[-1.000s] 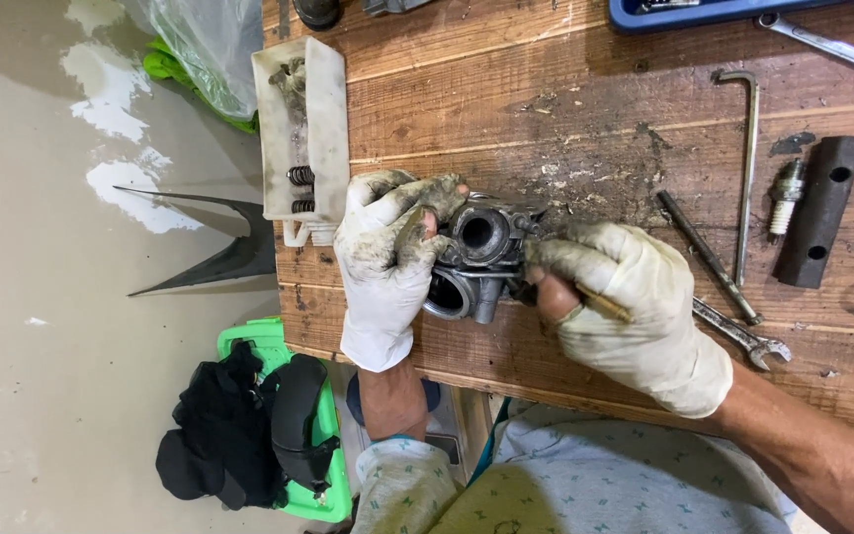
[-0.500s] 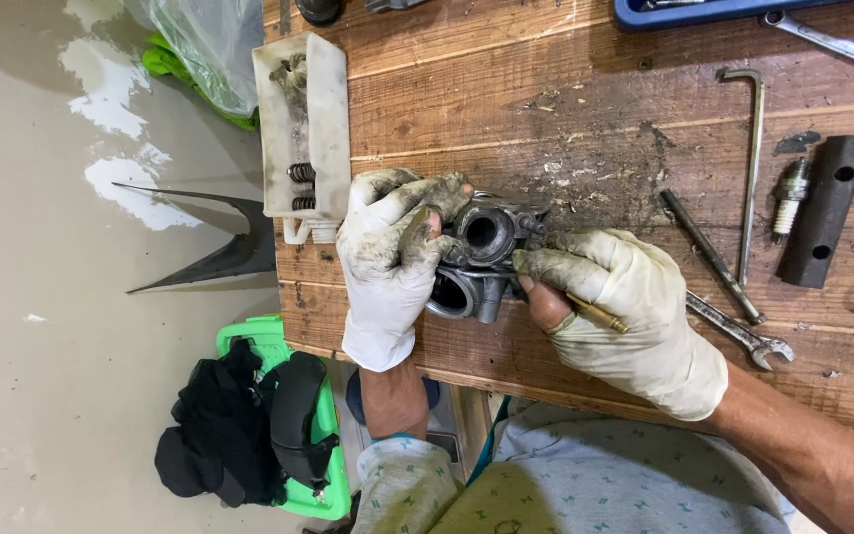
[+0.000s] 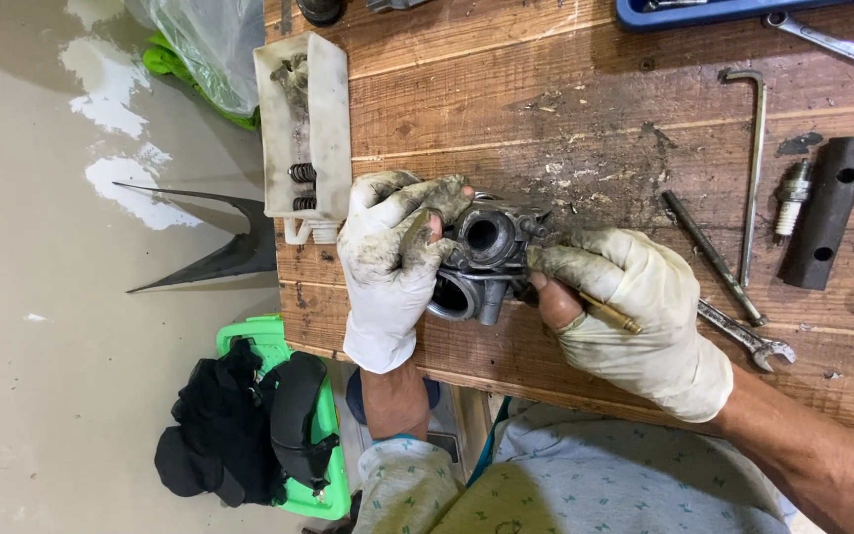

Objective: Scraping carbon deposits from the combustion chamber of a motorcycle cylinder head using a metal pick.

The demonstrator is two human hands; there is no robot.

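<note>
You are looking down on a worn, scratched brown plank workbench (image 3: 565,129), its boards stained dark with grease and dusted with grit. To its left lies a smooth grey concrete floor (image 3: 42,297) (patched with pale, glossy wet-looking spots near the top). A bright green plastic stool (image 3: 249,336) stands on that floor just beside the bench edge. The light falls soft and even, throwing only faint shadows.

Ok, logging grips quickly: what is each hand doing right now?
Left hand: closed around the grey metal carburettor.
Right hand: pinching a thin brass tool, fingertips on the carburettor.
</note>
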